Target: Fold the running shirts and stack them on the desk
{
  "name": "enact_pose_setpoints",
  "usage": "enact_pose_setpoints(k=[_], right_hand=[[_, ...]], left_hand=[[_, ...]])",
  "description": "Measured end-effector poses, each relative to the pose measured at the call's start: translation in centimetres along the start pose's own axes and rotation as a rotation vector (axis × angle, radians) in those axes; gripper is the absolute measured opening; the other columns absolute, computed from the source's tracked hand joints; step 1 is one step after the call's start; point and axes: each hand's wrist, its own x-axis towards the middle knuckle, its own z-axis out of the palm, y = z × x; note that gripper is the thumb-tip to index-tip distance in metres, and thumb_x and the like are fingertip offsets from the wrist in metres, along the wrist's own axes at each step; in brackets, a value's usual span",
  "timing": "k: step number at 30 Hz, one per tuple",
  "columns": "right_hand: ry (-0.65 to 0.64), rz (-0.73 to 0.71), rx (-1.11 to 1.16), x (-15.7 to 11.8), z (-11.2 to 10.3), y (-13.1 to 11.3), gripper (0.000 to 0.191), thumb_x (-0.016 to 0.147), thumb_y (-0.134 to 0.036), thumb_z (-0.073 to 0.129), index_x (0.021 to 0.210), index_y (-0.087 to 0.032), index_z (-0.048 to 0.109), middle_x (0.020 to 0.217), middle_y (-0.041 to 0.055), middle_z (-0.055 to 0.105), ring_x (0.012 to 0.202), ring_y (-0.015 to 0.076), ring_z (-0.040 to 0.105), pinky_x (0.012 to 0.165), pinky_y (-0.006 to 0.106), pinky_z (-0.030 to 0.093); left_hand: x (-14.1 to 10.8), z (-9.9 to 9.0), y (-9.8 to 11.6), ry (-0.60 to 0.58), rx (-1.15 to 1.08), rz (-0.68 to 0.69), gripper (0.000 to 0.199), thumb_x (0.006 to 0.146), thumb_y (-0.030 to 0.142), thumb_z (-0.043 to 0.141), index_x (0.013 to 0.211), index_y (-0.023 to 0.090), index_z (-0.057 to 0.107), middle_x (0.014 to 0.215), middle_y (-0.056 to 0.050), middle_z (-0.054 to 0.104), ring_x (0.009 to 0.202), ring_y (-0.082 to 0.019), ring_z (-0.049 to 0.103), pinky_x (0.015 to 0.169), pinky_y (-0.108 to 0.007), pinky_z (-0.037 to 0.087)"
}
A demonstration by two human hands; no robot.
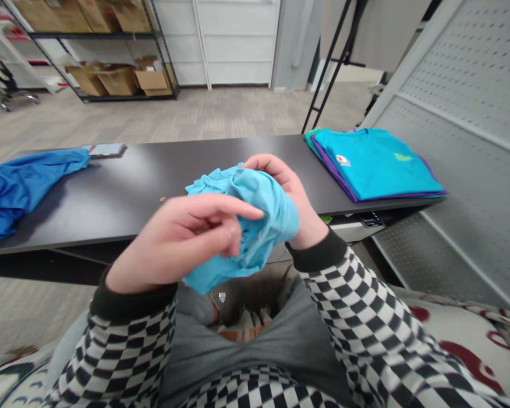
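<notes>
A bunched light blue garment (266, 204) is held up in front of me, above the table's near edge; its folds hide what kind it is. My right hand (287, 187) wraps round its far right side, the fingers partly behind the fabric. From the left, my left hand (187, 235) reaches onto the same garment, index finger laid along the folds and thumb bent beneath. The other fingers of that hand curl in against the cloth, and their tips are hidden.
Folded T-shirts (374, 161), turquoise over purple, lie stacked on the dark table (153, 170) at right. A crumpled blue garment (29, 184) is at left, beside a flat packet (106, 150). A perforated metal panel (459, 153) borders the right side. Shelves with cardboard boxes (119, 79) stand behind.
</notes>
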Motion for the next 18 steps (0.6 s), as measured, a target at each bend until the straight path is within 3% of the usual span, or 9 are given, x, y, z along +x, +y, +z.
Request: enact_pose_setpoints(k=[2, 4, 6, 8, 11, 14, 16, 18], right_hand=[[-0.107, 0.064, 0.115, -0.8, 0.5, -1.3, 0.039, 0.091, -0.054, 0.091, 0.107, -0.025, 0.070, 0.108, 0.0027, 0.075, 0.099, 0.0213, 0.073, 0.093, 0.037, 0.066], [-0.240, 0.113, 0.214, -1.6, 0.9, -2.2, 0.035, 0.094, -0.051, 0.089, 0.107, -0.023, 0.072, 0.105, 0.0026, 0.075, 0.093, 0.0195, 0.073, 0.089, 0.035, 0.066], [-0.371, 0.154, 0.290, -2.2, 1.3, -2.7, 0.030, 0.097, -0.047, 0.088, 0.109, -0.023, 0.074, 0.102, 0.0021, 0.075, 0.087, 0.0178, 0.072, 0.084, 0.033, 0.066], [-0.429, 0.203, 0.327, -2.5, 1.4, -2.9, 0.026, 0.096, -0.041, 0.089, 0.110, -0.024, 0.075, 0.102, 0.0022, 0.076, 0.085, 0.0176, 0.072, 0.081, 0.032, 0.066], [-0.376, 0.253, 0.322, -2.6, 1.2, -3.2, 0.031, 0.089, -0.039, 0.095, 0.106, -0.025, 0.074, 0.105, 0.0034, 0.077, 0.090, 0.0201, 0.074, 0.086, 0.035, 0.067], [-0.291, 0.252, 0.296, -2.5, 0.9, -3.4, 0.040, 0.086, -0.047, 0.097, 0.109, -0.024, 0.073, 0.103, 0.0044, 0.077, 0.093, 0.0219, 0.075, 0.088, 0.037, 0.067], [-0.260, 0.231, 0.266, -2.4, 0.7, -3.3, 0.044, 0.087, -0.050, 0.096, 0.113, -0.024, 0.073, 0.104, 0.0049, 0.076, 0.093, 0.0214, 0.076, 0.087, 0.035, 0.067], [-0.249, 0.200, 0.242, -2.1, 0.5, -2.8, 0.045, 0.088, -0.050, 0.095, 0.116, -0.023, 0.073, 0.107, 0.0053, 0.077, 0.095, 0.0208, 0.076, 0.087, 0.033, 0.066]], left_hand=[[-0.1, -0.6, 0.1, 0.299, 0.053, 0.166, 0.019, 0.105, 0.032, 0.077, 0.122, 0.026, 0.081, 0.090, -0.001, 0.075, 0.083, -0.016, 0.070, 0.078, -0.032, 0.059], [-0.1, -0.9, 0.3, 0.393, 0.130, 0.227, 0.035, 0.097, 0.040, 0.088, 0.128, 0.028, 0.078, 0.113, -0.004, 0.078, 0.106, -0.023, 0.073, 0.092, -0.037, 0.061], [0.0, -0.9, 0.4, 0.280, 0.192, 0.155, 0.055, 0.087, 0.050, 0.096, 0.133, 0.028, 0.075, 0.128, -0.008, 0.077, 0.124, -0.031, 0.072, 0.101, -0.041, 0.062], [0.0, -1.0, 0.5, 0.148, 0.206, 0.018, 0.059, 0.084, 0.057, 0.097, 0.129, 0.024, 0.076, 0.123, -0.011, 0.079, 0.125, -0.035, 0.072, 0.100, -0.042, 0.063], [0.1, -1.3, 0.3, 0.038, 0.188, -0.134, 0.052, 0.087, 0.062, 0.093, 0.116, 0.021, 0.079, 0.105, -0.010, 0.080, 0.109, -0.034, 0.077, 0.090, -0.039, 0.065], [0.2, -2.0, 0.3, -0.097, 0.203, -0.232, 0.040, 0.091, 0.058, 0.090, 0.103, 0.021, 0.081, 0.090, -0.005, 0.077, 0.086, -0.026, 0.074, 0.075, -0.031, 0.062], [0.0, -2.2, 0.4, -0.196, 0.229, -0.267, 0.031, 0.096, 0.050, 0.087, 0.093, 0.020, 0.082, 0.082, -0.003, 0.074, 0.076, -0.021, 0.068, 0.069, -0.028, 0.058], [-0.4, -2.1, 0.7, -0.197, 0.203, -0.249, 0.030, 0.102, 0.044, 0.080, 0.086, 0.018, 0.081, 0.078, -0.002, 0.071, 0.071, -0.017, 0.063, 0.068, -0.026, 0.056]])
